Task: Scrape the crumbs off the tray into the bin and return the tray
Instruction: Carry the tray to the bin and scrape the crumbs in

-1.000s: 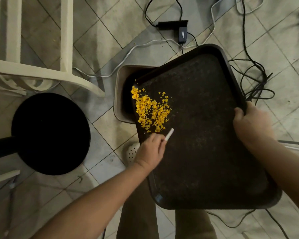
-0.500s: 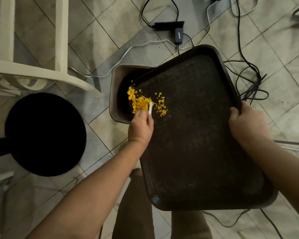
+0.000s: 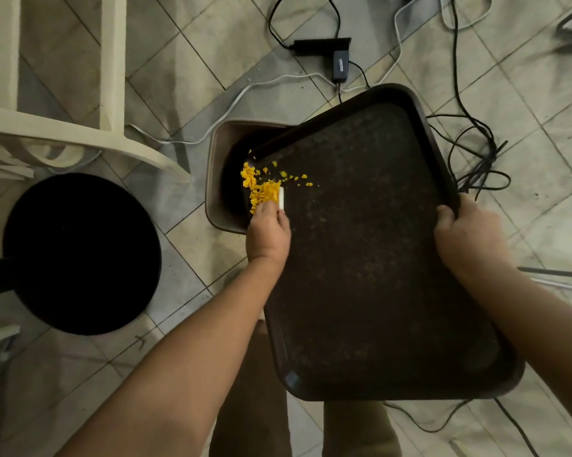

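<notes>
Two hands work one dark tray (image 3: 370,258). The right hand (image 3: 469,235) is curled over the tray's right rim, near the far right corner, fingers wrapped round the edge and thumb on top, carrying it above the tiled floor (image 3: 185,44). The left hand (image 3: 268,232) lies over the tray's left edge and pinches a small white scraper (image 3: 281,196), whose blade stands against the tray's surface just right of the heap.

Orange crumbs (image 3: 259,189) are bunched at the left rim near the far left corner, touching the scraper's left side; a few loose bits lie scattered to the right of it, and some sit right at the rim above the opening below. The rest of the tray's surface shows only fine specks.

That far left corner overhangs a brown bin (image 3: 217,179) standing on the floor; the bin's left and far walls are visible, its right part hidden under the tray. The tray's near edge is over the person's legs.

Left of the bin, well apart, is a round black stool seat (image 3: 80,255), and beyond it a cream chair frame (image 3: 113,61). Bare floor lies between stool and bin. Past the tray's far edge a black power adapter (image 3: 339,62) and a white cable (image 3: 238,100) lie on the tiles; a tangle of black cables (image 3: 475,159) lies just beside the tray's right rim, close to the right hand.
</notes>
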